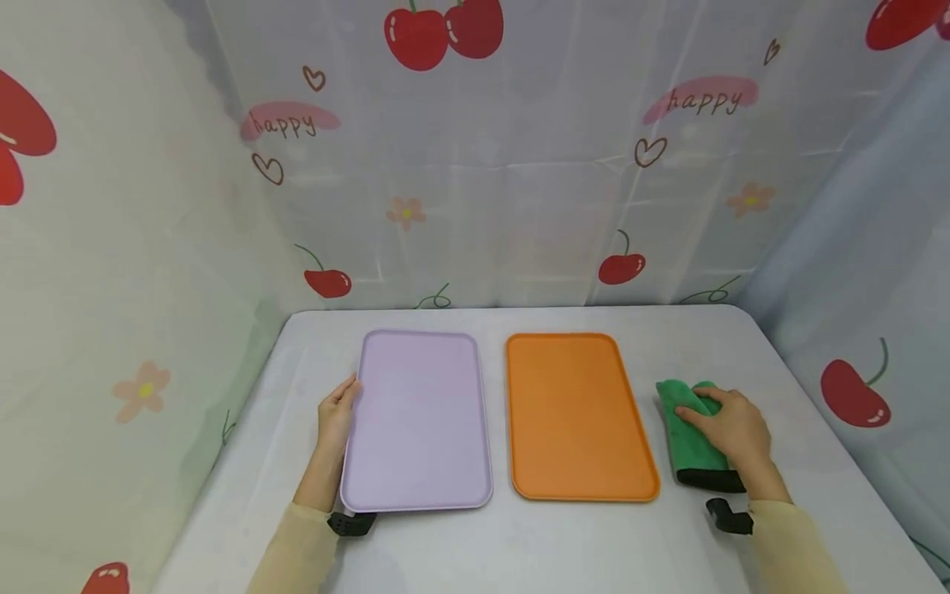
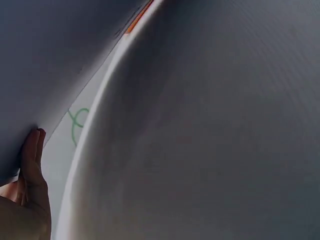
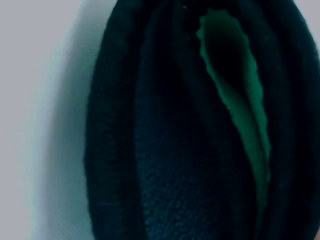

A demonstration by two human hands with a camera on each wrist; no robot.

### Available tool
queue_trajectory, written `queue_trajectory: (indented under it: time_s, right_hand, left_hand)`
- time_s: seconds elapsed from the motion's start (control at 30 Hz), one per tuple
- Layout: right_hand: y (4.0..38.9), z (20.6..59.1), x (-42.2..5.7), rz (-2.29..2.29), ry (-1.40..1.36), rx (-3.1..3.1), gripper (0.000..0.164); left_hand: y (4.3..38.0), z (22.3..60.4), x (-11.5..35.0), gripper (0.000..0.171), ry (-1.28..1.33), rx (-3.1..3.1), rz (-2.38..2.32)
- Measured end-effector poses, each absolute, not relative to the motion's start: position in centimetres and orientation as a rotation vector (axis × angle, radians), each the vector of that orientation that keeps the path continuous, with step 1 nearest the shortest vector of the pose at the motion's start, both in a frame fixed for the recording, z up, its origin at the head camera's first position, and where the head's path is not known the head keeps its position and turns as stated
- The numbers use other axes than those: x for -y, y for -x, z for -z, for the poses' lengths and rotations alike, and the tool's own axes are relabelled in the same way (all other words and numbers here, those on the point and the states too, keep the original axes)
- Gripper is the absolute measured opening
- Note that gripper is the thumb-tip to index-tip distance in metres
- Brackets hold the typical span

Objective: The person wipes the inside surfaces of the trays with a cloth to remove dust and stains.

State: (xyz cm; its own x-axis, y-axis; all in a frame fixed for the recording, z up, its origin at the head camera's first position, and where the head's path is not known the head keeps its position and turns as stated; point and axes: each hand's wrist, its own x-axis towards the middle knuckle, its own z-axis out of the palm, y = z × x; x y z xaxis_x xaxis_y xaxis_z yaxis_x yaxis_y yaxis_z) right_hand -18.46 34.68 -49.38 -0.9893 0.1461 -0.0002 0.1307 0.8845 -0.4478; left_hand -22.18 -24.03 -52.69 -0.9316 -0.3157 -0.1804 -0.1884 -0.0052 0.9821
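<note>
A lavender rectangular tray (image 1: 417, 421) is held at its left edge by my left hand (image 1: 337, 421); the tray's near edge covers part of the black wrist camera. In the left wrist view, the left hand (image 2: 32, 195) shows at lower left, beside broad shaded surfaces. To the right, my right hand (image 1: 731, 425) grips a folded green cloth (image 1: 690, 437) with a black trimmed near end, its thumb and fingers pressed into the fabric. Up close, the right wrist view shows dark folds of the cloth (image 3: 175, 150) with a green inner layer.
An orange rectangular tray (image 1: 582, 417) lies between the lavender tray and the cloth. All stand on a white table (image 1: 564, 544). Light curtains (image 1: 512, 206) printed with cherries hang behind it and along both sides.
</note>
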Motion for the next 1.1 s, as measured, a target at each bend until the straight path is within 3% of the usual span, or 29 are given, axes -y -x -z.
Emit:
queue_trajectory:
  time_s: [0.4,0.77,1.1]
  right_hand:
    - [19.0,51.4,-34.5,-0.672,0.174,3.068,0.076]
    - [18.8,52.5,-33.9,-0.56,0.088,3.067,0.074]
    - [18.4,52.9,-34.7,-0.547,0.093,3.085,0.083]
  left_hand:
    - [22.7,54.1,24.7,0.055,-0.526,2.256,2.081]
    - [21.0,52.2,26.1,0.07,-0.17,2.635,2.039]
    - [19.8,52.3,24.6,0.068,-0.11,2.794,1.673]
